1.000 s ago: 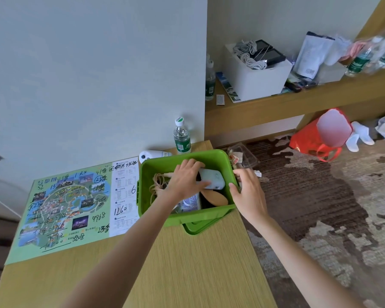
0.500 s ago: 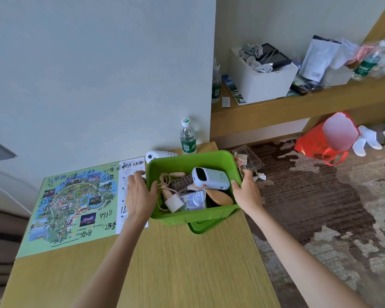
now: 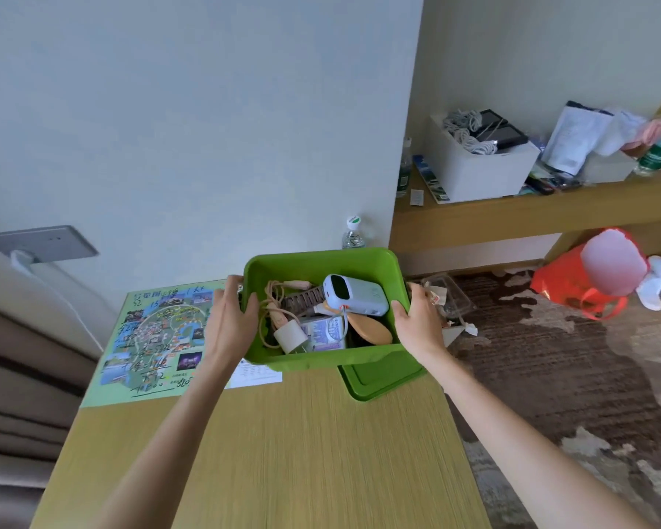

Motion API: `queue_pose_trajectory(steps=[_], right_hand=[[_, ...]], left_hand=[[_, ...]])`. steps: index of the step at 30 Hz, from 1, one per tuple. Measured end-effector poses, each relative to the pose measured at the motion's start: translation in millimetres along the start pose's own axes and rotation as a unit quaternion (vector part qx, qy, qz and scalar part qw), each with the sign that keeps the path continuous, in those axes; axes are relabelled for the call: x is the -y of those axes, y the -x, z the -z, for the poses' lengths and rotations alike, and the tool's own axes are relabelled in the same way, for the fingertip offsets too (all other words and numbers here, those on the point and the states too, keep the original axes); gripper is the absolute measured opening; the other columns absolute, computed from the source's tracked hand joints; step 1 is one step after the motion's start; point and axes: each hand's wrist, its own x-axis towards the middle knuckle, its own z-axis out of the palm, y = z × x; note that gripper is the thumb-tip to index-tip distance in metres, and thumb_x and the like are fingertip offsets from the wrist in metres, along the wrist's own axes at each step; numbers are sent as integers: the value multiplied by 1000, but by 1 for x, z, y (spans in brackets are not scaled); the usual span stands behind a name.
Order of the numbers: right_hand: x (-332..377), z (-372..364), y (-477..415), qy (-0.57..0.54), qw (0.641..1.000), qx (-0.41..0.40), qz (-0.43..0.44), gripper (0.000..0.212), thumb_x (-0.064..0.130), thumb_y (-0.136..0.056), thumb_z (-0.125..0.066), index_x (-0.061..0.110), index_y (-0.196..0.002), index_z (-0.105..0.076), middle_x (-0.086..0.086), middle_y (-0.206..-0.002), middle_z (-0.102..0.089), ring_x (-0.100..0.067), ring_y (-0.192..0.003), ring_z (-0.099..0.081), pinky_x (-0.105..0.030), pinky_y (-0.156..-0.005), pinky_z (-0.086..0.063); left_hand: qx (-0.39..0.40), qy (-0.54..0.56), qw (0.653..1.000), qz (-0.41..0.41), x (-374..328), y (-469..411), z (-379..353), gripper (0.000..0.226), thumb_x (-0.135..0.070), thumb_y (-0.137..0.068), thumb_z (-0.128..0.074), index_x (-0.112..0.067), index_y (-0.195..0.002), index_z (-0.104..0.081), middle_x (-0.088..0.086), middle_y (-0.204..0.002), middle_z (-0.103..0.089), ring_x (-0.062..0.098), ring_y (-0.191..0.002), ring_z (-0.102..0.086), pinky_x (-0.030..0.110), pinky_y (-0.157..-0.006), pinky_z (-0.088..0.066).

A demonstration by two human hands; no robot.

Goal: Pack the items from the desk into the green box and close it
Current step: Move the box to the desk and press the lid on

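Gripping the filled green box (image 3: 321, 261) by its side walls at the far end of the desk (image 3: 302, 452), left hand (image 3: 231, 322) and right hand (image 3: 416, 322) seem done packing, so next comes freeing the lid (image 3: 382, 379) beneath its near right corner.

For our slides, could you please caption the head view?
The left hand and right hand grip the packed green box by its sides; its lid lies on the desk beneath.

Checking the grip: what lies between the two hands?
Head view: the filled green box, gripped at its sides by the left hand and right hand.
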Motion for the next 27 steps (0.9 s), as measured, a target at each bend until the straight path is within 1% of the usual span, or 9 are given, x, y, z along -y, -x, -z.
queue_pose_trajectory(steps=[4,7,12,15,20,22,23,25,27], right_hand=[[30,-25,18,-18,998,40,37,45,24,-99,-51,12,-140,-38,-8,-128,-58,-28,-105,-61,-34,-74,-48],[41,-51,41,-17,995,80,48,45,24,-98,-53,12,-139,-40,-7,-128,-59,-27,-107,-61,-35,-77,-50],[42,-94,82,-8,989,142,50,42,23,-96,-55,10,-135,-44,-6,-123,-62,-25,-110,-61,-42,-87,-53],[39,-108,98,14,985,163,49,46,24,-96,-56,8,-137,-42,-8,-123,-63,-26,-109,-62,-42,-87,-53],[34,-121,115,13,986,148,79,44,29,-97,-55,9,-134,-44,-5,-118,-63,-25,-107,-61,-32,-80,-49],[32,-119,113,6,985,142,101,36,41,-99,-45,15,-122,-53,0,-103,-65,-20,-93,-63,-30,-71,-47],[30,-116,110,-13,985,136,110,35,47,-100,-37,20,-106,-57,4,-90,-64,-16,-82,-62,-29,-65,-43],[22,-108,100,-48,988,94,115,49,50,-101,-24,18,-81,-54,4,-72,-55,-14,-67,-55,-29,-56,-39],[6,-101,88,7,989,64,131,51,45,-102,-23,11,-84,-57,-1,-77,-58,-17,-69,-56,-28,-58,-43]], left_hand=[[-29,-8,999,32,37,19,38,22,-33,-98,-47,-26,-119,-46,11,-115,-55,24,-82,-55,32,-57,-39],[-31,-21,997,70,73,42,56,25,-32,-97,-48,-24,-121,-46,11,-121,-55,30,-104,-57,41,-74,-47],[-27,-43,990,133,135,80,67,23,-35,-97,-49,-25,-118,-46,13,-115,-57,33,-97,-59,39,-65,-45],[-22,-37,987,154,157,95,67,24,-35,-96,-50,-26,-118,-48,13,-111,-57,33,-98,-58,40,-68,-47],[-26,12,986,164,182,113,60,27,-36,-96,-52,-27,-121,-47,10,-118,-57,31,-104,-57,43,-76,-50],[-37,18,986,159,185,115,57,24,-36,-95,-52,-29,-118,-47,7,-118,-57,29,-102,-58,41,-74,-49],[-42,20,986,158,186,115,55,22,-37,-95,-51,-31,-116,-46,6,-117,-57,29,-100,-58,40,-72,-49],[-49,27,987,153,186,113,54,20,-38,-95,-51,-32,-114,-46,5,-114,-57,27,-96,-58,38,-70,-47],[-51,37,987,148,188,113,53,19,-37,-95,-51,-32,-112,-47,3,-114,-57,27,-95,-58,37,-69,-46]])
